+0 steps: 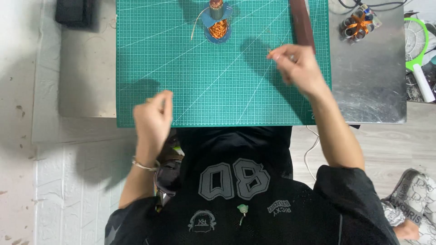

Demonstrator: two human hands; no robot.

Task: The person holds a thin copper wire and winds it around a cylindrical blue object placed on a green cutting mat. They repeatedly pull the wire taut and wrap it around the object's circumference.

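Green gridded cutting mat [213, 86] covers the metal desk [372, 86]. Far on it stands a copper-wire coil on a blue base [219, 27]. Right hand [297, 68] has fingers pinched narrow; left hand [153, 120] likewise pinched at the mat's near edge; what they hold is too small to tell.

No packages, signs or screens in view. Only label-like items: small pale patches [278, 208] and large grey printed figures [235, 178] on person's black shirt, near edge, centre.
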